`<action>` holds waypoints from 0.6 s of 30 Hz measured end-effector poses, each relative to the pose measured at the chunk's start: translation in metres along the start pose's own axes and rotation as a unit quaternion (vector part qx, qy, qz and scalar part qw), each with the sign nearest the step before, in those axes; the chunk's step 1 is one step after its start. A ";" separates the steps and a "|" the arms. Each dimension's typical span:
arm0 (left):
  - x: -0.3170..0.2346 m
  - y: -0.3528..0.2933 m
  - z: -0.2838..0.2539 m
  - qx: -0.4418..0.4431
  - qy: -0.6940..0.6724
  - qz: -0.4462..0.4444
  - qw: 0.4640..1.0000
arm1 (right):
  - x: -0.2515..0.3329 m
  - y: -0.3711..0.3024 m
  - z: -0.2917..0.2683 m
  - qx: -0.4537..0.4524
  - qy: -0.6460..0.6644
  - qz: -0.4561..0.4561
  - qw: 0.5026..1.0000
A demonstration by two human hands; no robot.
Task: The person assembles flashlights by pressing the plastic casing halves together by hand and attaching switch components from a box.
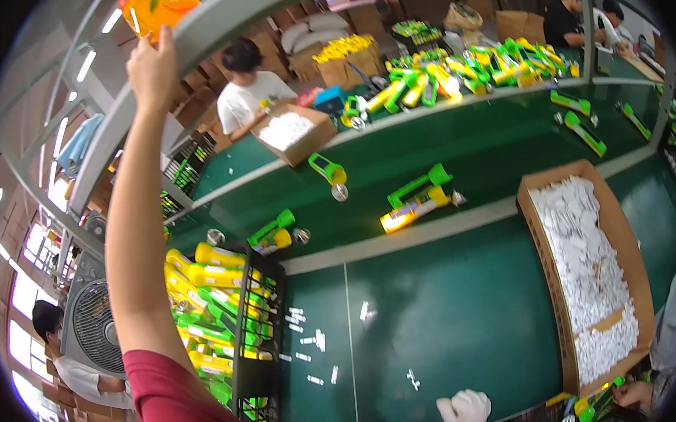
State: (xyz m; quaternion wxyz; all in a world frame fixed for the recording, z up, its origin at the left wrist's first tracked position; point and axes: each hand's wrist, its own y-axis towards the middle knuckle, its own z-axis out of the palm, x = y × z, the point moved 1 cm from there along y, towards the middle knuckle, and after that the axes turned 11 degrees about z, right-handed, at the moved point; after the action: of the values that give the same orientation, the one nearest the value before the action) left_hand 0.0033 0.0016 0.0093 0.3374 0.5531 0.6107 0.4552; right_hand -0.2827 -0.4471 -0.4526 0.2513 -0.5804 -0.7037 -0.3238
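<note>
My bare left hand (pixel 153 73) is raised high at the upper left, beside a grey metal frame bar. Its fingers close on the lower edge of an orange translucent object (pixel 158 8) with green and yellow marks, cut off by the picture's top. Low in the middle, my right hand (pixel 465 408) wears a white glove and is curled like a fist at the near edge of the green table (pixel 447 313). What lies inside its fingers, if anything, is hidden. Several small white strips (pixel 319 339) are scattered on the table to its left.
A black crate (pixel 242 351) of yellow and green flashlights stands left. A long cardboard box (pixel 548 275) of white pieces lies right, near another person's hand (pixel 634 394). Flashlights (pixel 416 209) lie on the green belt ahead, one lit. A co-worker (pixel 245 92) works beyond it.
</note>
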 end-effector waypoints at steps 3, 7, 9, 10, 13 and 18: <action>-0.019 -0.010 -0.002 -0.032 0.071 0.036 0.996 | -0.013 0.019 -0.002 -0.040 0.007 -0.020 0.999; -0.006 0.000 0.000 0.014 0.026 0.038 0.999 | -0.017 -0.005 -0.005 -0.004 0.070 -0.026 0.997; -0.005 -0.006 -0.005 0.015 0.014 0.063 0.998 | -0.019 -0.005 -0.003 -0.003 0.082 -0.034 0.996; -0.026 -0.024 -0.016 -0.064 -0.009 0.042 0.997 | -0.022 -0.005 -0.003 -0.002 0.075 -0.030 0.997; -0.083 -0.087 -0.042 -0.193 -0.092 0.034 0.976 | -0.023 -0.008 -0.007 -0.001 0.106 -0.065 0.992; -0.199 -0.247 -0.028 0.173 -0.282 0.142 0.933 | -0.035 0.001 -0.029 -0.011 0.037 -0.029 0.999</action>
State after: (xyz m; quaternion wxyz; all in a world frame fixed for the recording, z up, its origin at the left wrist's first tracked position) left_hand -0.0817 -0.1924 -0.2278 0.3267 0.7895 0.4750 0.2107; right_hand -0.2749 -0.4915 -0.4586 0.2611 -0.5501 -0.7066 -0.3603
